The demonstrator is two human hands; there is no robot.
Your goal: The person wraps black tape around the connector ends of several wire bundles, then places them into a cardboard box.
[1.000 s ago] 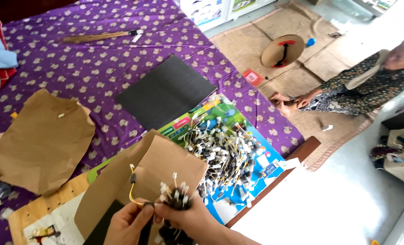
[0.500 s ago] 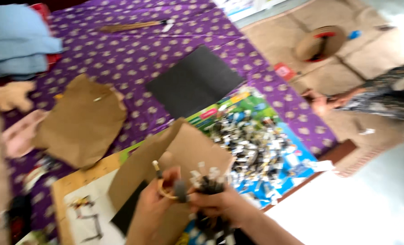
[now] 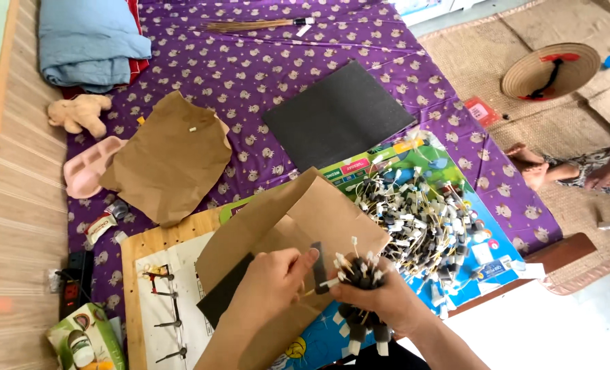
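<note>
The right hand [image 3: 380,301] is closed around a bundle of small black pieces [image 3: 361,274] with white tags and thin yellowish wires, held roughly upright so the tagged ends fan out above the fist and a few dark ends hang below it. The left hand [image 3: 272,282] sits just beside it, to its left, with thumb and fingertips pinched on a single dark strip [image 3: 318,266] whose long axis runs near vertical; the strip touches or nearly touches the bundle's left edge, so the left hand is the nearer one to it. Both hands hover over a folded sheet of brown paper [image 3: 298,219]. The loose heap of like pieces [image 3: 421,212] lies up and to the right of the right hand, near but apart, on a colourful printed sheet [image 3: 483,240] spread over the purple patterned cloth [image 3: 250,68].
</note>
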